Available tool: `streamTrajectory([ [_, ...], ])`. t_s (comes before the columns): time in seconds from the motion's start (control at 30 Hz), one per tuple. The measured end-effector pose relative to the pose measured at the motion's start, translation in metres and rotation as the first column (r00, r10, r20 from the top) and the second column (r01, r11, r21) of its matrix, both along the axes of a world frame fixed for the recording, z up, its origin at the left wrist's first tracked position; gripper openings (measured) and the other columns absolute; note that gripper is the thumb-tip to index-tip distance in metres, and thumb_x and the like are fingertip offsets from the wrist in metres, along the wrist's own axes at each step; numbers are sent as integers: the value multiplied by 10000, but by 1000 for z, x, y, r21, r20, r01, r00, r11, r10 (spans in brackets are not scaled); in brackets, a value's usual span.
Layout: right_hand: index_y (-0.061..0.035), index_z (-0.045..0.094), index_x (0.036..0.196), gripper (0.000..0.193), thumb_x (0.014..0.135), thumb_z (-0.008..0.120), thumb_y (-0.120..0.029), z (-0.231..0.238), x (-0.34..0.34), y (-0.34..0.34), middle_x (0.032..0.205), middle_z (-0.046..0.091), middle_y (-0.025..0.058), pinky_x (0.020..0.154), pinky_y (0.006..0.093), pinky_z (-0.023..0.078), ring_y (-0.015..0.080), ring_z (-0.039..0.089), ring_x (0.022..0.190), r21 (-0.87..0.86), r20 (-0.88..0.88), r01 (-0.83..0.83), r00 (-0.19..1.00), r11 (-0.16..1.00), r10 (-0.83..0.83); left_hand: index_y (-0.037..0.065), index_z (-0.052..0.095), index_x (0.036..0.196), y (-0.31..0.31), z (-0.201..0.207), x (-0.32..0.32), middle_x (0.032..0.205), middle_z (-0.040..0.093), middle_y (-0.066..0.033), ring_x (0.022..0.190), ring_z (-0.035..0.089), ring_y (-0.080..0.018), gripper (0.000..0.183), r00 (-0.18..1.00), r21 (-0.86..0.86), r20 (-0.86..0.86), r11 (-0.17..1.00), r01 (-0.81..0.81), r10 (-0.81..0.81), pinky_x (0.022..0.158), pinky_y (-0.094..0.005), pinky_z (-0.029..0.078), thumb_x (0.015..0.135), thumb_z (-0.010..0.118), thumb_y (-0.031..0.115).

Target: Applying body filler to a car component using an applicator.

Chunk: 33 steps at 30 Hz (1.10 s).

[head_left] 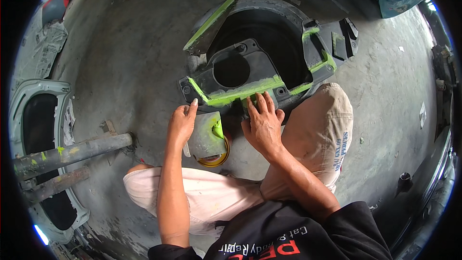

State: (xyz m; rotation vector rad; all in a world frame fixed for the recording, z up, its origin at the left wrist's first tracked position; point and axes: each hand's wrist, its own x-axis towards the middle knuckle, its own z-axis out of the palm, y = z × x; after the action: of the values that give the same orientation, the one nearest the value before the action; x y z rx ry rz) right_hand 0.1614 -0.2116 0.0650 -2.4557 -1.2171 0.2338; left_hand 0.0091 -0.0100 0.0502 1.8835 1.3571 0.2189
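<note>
A black plastic car panel (262, 62) with a large round opening rests on a wide black ring that looks like a tyre (279, 6). Bright green filler (226, 97) runs along the panel's near edge. At the left corner, my left hand (182, 124) is closed on the panel, thumb up against the edge, its other fingers partly hidden. My right hand (263, 123) lies on the near edge with fingers stretched over the filler; a greenish patch shows under the fingertips, and I cannot make out what it is. Between my hands, a grey plate (199, 132) bearing green filler sits on a yellow-rimmed can (211, 162).
A filler-edged strip (211, 26) leans at the tyre's far left; another filler-marked black part (317, 50) lies on its right. Metal pipes (86, 150) and a pale car door-like frame (67, 89) stand at left. My bent legs flank the work. A small dark cup (405, 178) stands at right.
</note>
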Motion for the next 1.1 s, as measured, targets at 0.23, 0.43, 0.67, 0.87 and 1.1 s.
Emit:
streamTrajectory([
  [0.23, -42, 535, 1423, 648, 815, 700, -195, -8, 3, 1, 1498, 447, 178, 961, 591, 390, 369, 348, 1465, -24, 3, 2, 1000, 1000, -2, -48, 600, 844, 1, -1, 9, 692, 522, -65, 687, 436, -163, 555, 996, -276, 48, 958, 81, -70, 672, -365, 438, 1049, 552, 466],
  [0.43, -65, 549, 1422, 657, 795, 693, -199, -6, 3, -3, 1508, 465, 141, 957, 558, 384, 345, 371, 1459, -61, -19, -1, 1000, 998, 0, -51, 602, 837, 6, -13, 9, 697, 513, -22, 699, 416, -133, 547, 996, -350, 85, 936, 37, -8, 666, -343, 428, 1055, 556, 448],
  [0.67, -56, 566, 1384, 618, 803, 710, -208, 11, 5, -6, 1439, 496, 152, 914, 581, 389, 365, 400, 1419, -48, -84, -6, 997, 999, 2, -58, 675, 931, 8, -12, 8, 727, 558, -15, 730, 453, -120, 542, 997, -414, 74, 910, 21, 10, 706, -321, 446, 1050, 566, 459],
  [0.87, -57, 581, 1381, 619, 789, 690, -200, 1, 0, 6, 1470, 494, 156, 948, 547, 387, 351, 403, 1427, 10, -1, 7, 1000, 1000, -7, -38, 722, 1137, 14, -11, 8, 992, 732, -66, 877, 599, -102, 514, 1000, -472, 18, 881, 20, -13, 829, -279, 489, 1053, 573, 447],
  [1.1, -59, 579, 1383, 624, 788, 699, -206, 0, -1, 6, 1468, 492, 151, 926, 545, 392, 349, 402, 1424, -43, -29, 8, 1000, 999, -9, -54, 700, 941, 11, -5, 11, 777, 628, -41, 754, 496, -126, 558, 1000, -416, 23, 909, 17, -9, 750, -320, 472, 1042, 573, 479],
])
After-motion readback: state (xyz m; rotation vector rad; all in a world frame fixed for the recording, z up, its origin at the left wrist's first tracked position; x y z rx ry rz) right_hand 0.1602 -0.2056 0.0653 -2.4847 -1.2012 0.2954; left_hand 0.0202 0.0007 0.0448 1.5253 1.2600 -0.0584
